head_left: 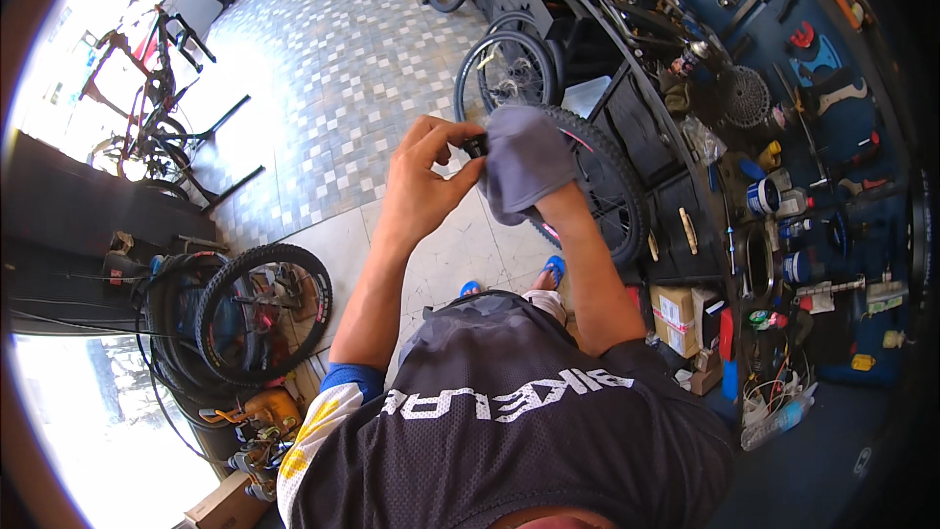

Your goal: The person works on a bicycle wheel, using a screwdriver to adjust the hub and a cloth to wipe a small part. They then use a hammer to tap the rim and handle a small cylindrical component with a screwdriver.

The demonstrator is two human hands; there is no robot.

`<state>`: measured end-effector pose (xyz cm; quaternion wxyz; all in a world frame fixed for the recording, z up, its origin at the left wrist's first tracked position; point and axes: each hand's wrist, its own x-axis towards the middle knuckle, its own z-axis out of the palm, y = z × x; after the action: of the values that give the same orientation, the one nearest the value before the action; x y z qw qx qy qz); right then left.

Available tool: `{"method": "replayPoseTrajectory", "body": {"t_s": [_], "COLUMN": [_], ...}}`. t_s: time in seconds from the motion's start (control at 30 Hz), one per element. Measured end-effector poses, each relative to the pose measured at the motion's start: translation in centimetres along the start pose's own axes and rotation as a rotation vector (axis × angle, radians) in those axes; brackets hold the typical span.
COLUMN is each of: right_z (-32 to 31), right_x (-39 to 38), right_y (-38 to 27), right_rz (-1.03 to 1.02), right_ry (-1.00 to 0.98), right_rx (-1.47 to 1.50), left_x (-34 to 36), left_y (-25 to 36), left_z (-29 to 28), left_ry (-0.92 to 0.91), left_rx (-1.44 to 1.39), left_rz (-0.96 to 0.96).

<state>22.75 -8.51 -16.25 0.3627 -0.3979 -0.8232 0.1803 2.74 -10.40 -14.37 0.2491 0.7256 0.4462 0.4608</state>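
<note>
Dark jersey fabric [509,451] with a yellow-and-white sleeve fills the bottom of the frame, cutting off the shoulders and hiding both upper arms. Above it, near centre, the left hand [423,181] pinches a small black part [475,145] in a tight fingertip grip, though the part is too small and too covered to make out, while the right hand [534,171] is wholly wrapped in a soft grey-blue cloth [519,162] pressed against that part, so its grip cannot be judged. Behind them a knobbly-tyred wheel [607,186] leans at the worktop [676,137], partly hidden by the forearm.
</note>
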Motion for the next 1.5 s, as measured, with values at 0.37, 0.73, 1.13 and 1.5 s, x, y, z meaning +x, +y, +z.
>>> {"method": "replayPoseTrajectory", "body": {"t_s": [0.37,0.73,1.13,1.5], "right_z": [2.8,2.9,3.7,-0.3], "right_x": [-1.1,-1.7,-2.7,-2.5], "right_y": [3.4,2.0,1.0,-1.0], "right_rz": [0.442,0.419,0.284,0.279], "right_ry": [-0.08,0.155,0.204,0.107], "right_rx": [1.049,1.509,0.962,1.066], "left_x": [-0.2,-0.2,-1.4,-1.8], "left_y": [-2.0,-4.1,-4.5,-4.5], "left_z": [-0.4,-0.6,1.4,-0.7], "left_ry": [-0.084,-0.139,-0.038,-0.299], "left_rx": [-0.133,-0.451,-0.797,-0.884], "left_rz": [0.021,-0.047,-0.013,-0.016]}}
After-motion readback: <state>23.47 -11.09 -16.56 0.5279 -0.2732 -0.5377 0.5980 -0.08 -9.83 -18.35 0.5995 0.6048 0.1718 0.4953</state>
